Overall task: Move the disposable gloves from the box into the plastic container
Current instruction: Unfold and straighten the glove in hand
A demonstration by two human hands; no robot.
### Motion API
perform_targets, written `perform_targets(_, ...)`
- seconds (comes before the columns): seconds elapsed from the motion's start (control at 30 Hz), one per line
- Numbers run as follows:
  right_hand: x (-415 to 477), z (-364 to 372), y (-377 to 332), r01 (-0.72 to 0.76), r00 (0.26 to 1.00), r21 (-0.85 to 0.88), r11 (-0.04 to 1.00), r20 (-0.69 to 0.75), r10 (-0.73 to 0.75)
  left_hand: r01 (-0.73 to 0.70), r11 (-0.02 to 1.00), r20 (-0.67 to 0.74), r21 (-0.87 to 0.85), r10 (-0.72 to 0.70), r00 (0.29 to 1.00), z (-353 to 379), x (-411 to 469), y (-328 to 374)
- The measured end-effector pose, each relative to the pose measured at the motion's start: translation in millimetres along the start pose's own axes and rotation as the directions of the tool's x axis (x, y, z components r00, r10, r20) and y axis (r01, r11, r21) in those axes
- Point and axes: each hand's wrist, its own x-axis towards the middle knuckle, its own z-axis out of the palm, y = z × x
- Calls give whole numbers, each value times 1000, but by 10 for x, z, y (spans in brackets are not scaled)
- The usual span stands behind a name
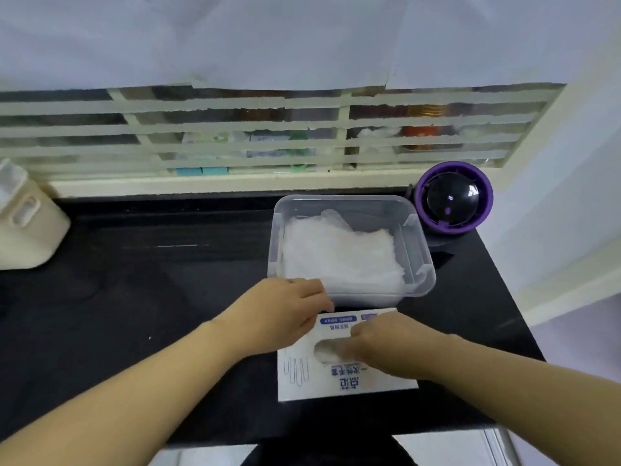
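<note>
Black countertop (168, 297) beneath a slatted window (235, 129): a person's 2 bare hands work at a white box (336, 385) lying flat at the near edge, right of centre. The box carries blue print that reads upside down from the camera and a line drawing of a glove on its left end. Its long axis runs left to right, with the far right corner skewed slightly away. An oval opening (324, 351) in its top face runs the same way, and crinkled translucent film shows inside it.

Just beyond the box stands a clear plastic container (421, 250), rounded-rectangular and lidless. It holds a rumpled heap of disposable gloves (339, 253), thin and milky white, piled well up its walls.

The left hand (285, 314) reaches in from the near left and lies palm down on the box's far left corner, fingers loosely extended and pressing on it. The right hand (386, 348) comes from the near right, knuckles up, with its fingers (346, 348) curled toward the opening. Motion blur hides whether they pinch any film.

1 round purple fan (453, 200) sits at the far right, near the container. 1 cream canister (27, 223) stands at the far left.
</note>
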Motion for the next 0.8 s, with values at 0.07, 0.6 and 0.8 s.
perform_targets(0.07, 100, 139, 23, 51, 998, -94, 994, 30, -49, 52, 998, 68, 18, -53, 996, 176, -139, 126)
perform_targets(0.6, 277, 294, 5, 84, 986, -347, 934, -104, -127, 536, 839, 527, 91, -498, 689, 454, -335, 403)
perform_targets(0.8, -102, -27, -93, 77, 870, 219, 973, -491, 42, 562, 822, 554, 92, -511, 658, 410, -265, 422)
